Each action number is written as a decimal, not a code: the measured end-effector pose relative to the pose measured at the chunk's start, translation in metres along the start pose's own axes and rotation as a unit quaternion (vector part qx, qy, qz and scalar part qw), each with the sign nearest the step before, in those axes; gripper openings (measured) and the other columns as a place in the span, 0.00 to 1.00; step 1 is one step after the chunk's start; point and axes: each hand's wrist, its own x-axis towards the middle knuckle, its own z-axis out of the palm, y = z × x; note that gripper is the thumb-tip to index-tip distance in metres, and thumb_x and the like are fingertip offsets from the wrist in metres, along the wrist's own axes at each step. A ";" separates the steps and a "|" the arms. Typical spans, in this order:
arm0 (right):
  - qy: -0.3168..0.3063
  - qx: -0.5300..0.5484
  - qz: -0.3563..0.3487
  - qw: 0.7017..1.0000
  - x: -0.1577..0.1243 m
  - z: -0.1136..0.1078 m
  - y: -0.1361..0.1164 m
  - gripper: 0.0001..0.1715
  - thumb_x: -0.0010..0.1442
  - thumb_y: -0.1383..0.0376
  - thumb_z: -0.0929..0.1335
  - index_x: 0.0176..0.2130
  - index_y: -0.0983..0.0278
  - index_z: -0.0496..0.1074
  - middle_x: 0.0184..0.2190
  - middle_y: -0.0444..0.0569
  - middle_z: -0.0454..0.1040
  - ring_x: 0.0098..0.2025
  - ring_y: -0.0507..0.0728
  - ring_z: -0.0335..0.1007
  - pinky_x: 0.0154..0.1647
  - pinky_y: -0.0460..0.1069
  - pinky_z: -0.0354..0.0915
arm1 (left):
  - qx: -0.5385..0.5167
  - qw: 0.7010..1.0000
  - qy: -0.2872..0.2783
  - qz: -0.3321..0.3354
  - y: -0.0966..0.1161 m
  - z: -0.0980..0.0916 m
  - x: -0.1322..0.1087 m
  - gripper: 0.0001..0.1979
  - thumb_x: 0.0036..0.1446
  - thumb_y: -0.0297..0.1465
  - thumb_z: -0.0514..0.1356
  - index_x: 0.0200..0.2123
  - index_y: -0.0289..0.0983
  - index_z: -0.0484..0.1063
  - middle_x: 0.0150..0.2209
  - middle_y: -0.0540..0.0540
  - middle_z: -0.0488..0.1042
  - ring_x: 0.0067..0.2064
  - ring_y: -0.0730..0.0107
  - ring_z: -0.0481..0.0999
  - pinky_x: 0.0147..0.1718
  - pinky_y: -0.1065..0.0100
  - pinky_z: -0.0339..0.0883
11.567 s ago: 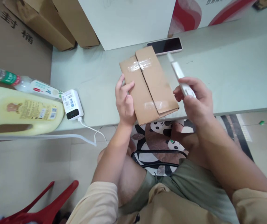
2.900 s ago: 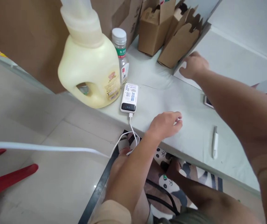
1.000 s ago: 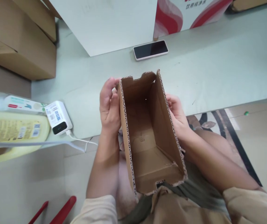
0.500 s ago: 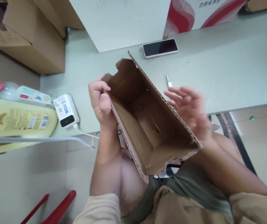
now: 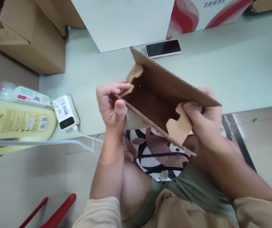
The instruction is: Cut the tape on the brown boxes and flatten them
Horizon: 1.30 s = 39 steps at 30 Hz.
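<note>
A brown cardboard box (image 5: 159, 74) is held tilted in the air, its open mouth facing me. My left hand (image 5: 111, 106) grips its left end, fingers at the short left flap (image 5: 134, 74) and thumb by the near edge. At the right end, my right hand (image 5: 204, 118) has its thumb on the notched right flap (image 5: 180, 123), which leans inward. Its other fingers are partly hidden behind the far panel. The two long panels stand up along the mouth. The inside is dark, and I cannot make out anything in it.
A phone (image 5: 163, 48) lies on the pale table (image 5: 245, 63) behind the box. To the left are a white power bank (image 5: 66, 110) with a cable, a yellow bottle (image 5: 19, 118) and a clear bottle (image 5: 6, 91). Larger cartons (image 5: 43, 47) stand behind. Red legs (image 5: 60, 210) show below.
My right hand went from open beside the box to gripping its right end. The box has tilted and its end flaps now fold inward. The small metal-and-white item on the table is hidden.
</note>
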 end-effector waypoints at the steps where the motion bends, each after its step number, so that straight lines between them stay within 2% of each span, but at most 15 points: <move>1: 0.030 0.012 0.009 0.999 0.004 0.001 0.008 0.12 0.63 0.56 0.72 0.46 0.54 0.73 0.40 0.44 0.75 0.40 0.58 0.74 0.42 0.56 0.72 | 0.003 1.000 -0.005 -0.008 0.000 0.001 0.000 0.21 0.63 0.55 0.56 0.43 0.44 0.66 0.35 0.51 0.74 0.45 0.63 0.80 0.56 0.53 0.69; 3: 0.072 0.037 0.015 0.997 0.011 0.003 0.020 0.12 0.61 0.53 0.72 0.41 0.55 0.74 0.36 0.44 0.75 0.37 0.58 0.73 0.39 0.57 0.72 | 0.012 0.999 -0.011 -0.030 -0.001 0.001 -0.001 0.23 0.61 0.56 0.59 0.47 0.45 0.65 0.31 0.53 0.72 0.41 0.65 0.81 0.55 0.54 0.71; 5: 0.073 0.041 -0.006 0.996 0.014 0.005 0.026 0.13 0.61 0.51 0.71 0.42 0.53 0.73 0.37 0.44 0.75 0.41 0.60 0.74 0.45 0.60 0.73 | 0.029 0.998 -0.007 -0.060 -0.003 0.001 -0.001 0.25 0.59 0.55 0.61 0.50 0.45 0.65 0.32 0.52 0.73 0.40 0.66 0.80 0.56 0.54 0.71; 7: 0.062 0.024 -0.031 0.997 0.013 0.006 0.027 0.13 0.62 0.49 0.70 0.45 0.50 0.72 0.42 0.45 0.77 0.48 0.62 0.75 0.53 0.63 0.71 | 0.050 0.995 -0.007 -0.082 -0.006 0.000 -0.002 0.27 0.58 0.55 0.62 0.53 0.45 0.66 0.37 0.50 0.75 0.44 0.64 0.80 0.57 0.55 0.70; 9: 0.045 0.007 -0.053 0.998 0.011 0.004 0.026 0.13 0.64 0.49 0.68 0.46 0.48 0.73 0.47 0.45 0.77 0.54 0.64 0.73 0.59 0.65 0.69 | 0.071 0.993 -0.016 -0.089 -0.009 -0.001 -0.003 0.29 0.57 0.55 0.63 0.54 0.45 0.67 0.43 0.47 0.76 0.50 0.61 0.79 0.60 0.53 0.68; 12: -0.007 0.003 -0.105 0.994 0.010 -0.001 0.024 0.13 0.62 0.49 0.67 0.42 0.50 0.77 0.49 0.46 0.77 0.56 0.66 0.71 0.62 0.67 0.66 | 0.098 0.992 -0.032 -0.080 -0.013 -0.003 -0.003 0.28 0.57 0.55 0.63 0.54 0.46 0.70 0.50 0.45 0.75 0.58 0.56 0.75 0.64 0.50 0.64; 15: -0.058 0.037 -0.145 0.987 0.010 -0.004 0.025 0.21 0.63 0.44 0.63 0.40 0.51 0.80 0.49 0.47 0.76 0.56 0.66 0.71 0.64 0.69 0.64 | 0.110 0.991 -0.042 -0.065 -0.014 -0.005 0.000 0.25 0.57 0.53 0.64 0.53 0.47 0.74 0.55 0.45 0.73 0.62 0.54 0.72 0.68 0.46 0.58; 18: -0.028 0.042 -0.141 0.989 0.010 -0.001 0.026 0.25 0.65 0.44 0.61 0.37 0.53 0.79 0.47 0.48 0.76 0.54 0.66 0.72 0.65 0.70 0.63 | 0.119 0.988 -0.074 -0.069 -0.010 -0.006 0.004 0.21 0.60 0.51 0.63 0.50 0.46 0.78 0.59 0.44 0.71 0.64 0.53 0.70 0.70 0.46 0.56; 21: 0.003 0.018 -0.111 0.994 0.008 0.004 0.025 0.17 0.63 0.48 0.66 0.34 0.53 0.78 0.47 0.49 0.76 0.54 0.66 0.72 0.65 0.69 0.63 | 0.140 0.982 -0.090 -0.085 -0.004 -0.004 0.005 0.19 0.63 0.50 0.60 0.46 0.45 0.81 0.60 0.44 0.71 0.63 0.54 0.72 0.68 0.47 0.60; 23: 0.003 0.015 -0.111 0.994 0.007 0.005 0.024 0.14 0.63 0.50 0.67 0.35 0.53 0.78 0.48 0.48 0.76 0.55 0.65 0.72 0.66 0.67 0.62 | 0.150 0.982 -0.079 -0.088 -0.003 -0.003 0.003 0.19 0.63 0.49 0.60 0.45 0.44 0.82 0.59 0.43 0.72 0.61 0.55 0.73 0.67 0.48 0.62; 26: -0.007 0.038 -0.129 0.991 0.007 0.006 0.026 0.16 0.64 0.49 0.65 0.42 0.52 0.78 0.49 0.49 0.76 0.57 0.66 0.71 0.66 0.67 0.62 | 0.151 0.983 -0.057 -0.085 -0.009 -0.006 0.002 0.17 0.62 0.47 0.61 0.45 0.44 0.82 0.59 0.43 0.72 0.61 0.54 0.73 0.67 0.48 0.61; 30: -0.005 0.083 -0.126 0.989 0.008 0.003 0.038 0.23 0.64 0.46 0.64 0.55 0.48 0.73 0.54 0.46 0.75 0.58 0.63 0.72 0.63 0.63 0.66 | 0.139 0.985 0.016 -0.105 -0.025 -0.030 0.007 0.15 0.60 0.44 0.63 0.44 0.44 0.82 0.58 0.46 0.73 0.65 0.55 0.69 0.70 0.49 0.57; 33: -0.037 0.016 -0.066 0.997 0.007 0.002 0.046 0.28 0.67 0.46 0.64 0.63 0.47 0.65 0.65 0.46 0.69 0.65 0.63 0.67 0.67 0.64 0.64 | 0.121 0.974 0.095 -0.166 -0.034 -0.050 0.012 0.15 0.59 0.41 0.61 0.46 0.44 0.81 0.58 0.46 0.74 0.65 0.56 0.68 0.70 0.52 0.56; 36: -0.091 -0.041 -0.024 0.995 0.004 0.006 0.047 0.35 0.68 0.45 0.63 0.69 0.49 0.56 0.70 0.49 0.62 0.72 0.65 0.58 0.71 0.67 0.60 | 0.086 0.958 0.145 -0.231 -0.035 -0.056 0.011 0.17 0.58 0.42 0.60 0.48 0.44 0.78 0.58 0.46 0.74 0.61 0.57 0.72 0.60 0.55 0.69; 39: -0.158 -0.065 -0.043 0.984 0.002 0.013 0.043 0.32 0.70 0.44 0.60 0.67 0.51 0.62 0.67 0.49 0.67 0.73 0.65 0.57 0.73 0.68 0.58 | 0.038 0.942 0.123 -0.310 -0.033 -0.047 0.004 0.21 0.56 0.48 0.62 0.50 0.47 0.76 0.53 0.46 0.77 0.52 0.60 0.76 0.42 0.65 0.76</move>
